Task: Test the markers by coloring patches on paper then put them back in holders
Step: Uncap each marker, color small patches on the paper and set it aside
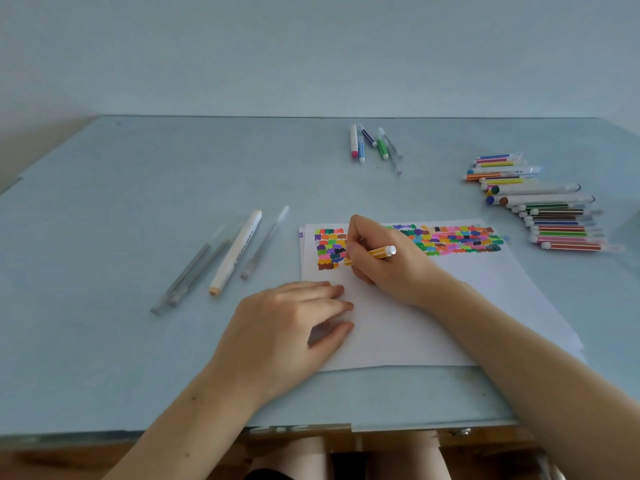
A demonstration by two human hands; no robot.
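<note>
Blue table; right hand grips orange marker, coloring patch on paper; left hand flat, steadying paper; next probably recap, return marker.

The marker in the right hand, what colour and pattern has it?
The marker is orange-yellow with thin white stripes along it; the head view shows it.

A home craft corner: pale blue table against a bare wall, loose markers.
</note>
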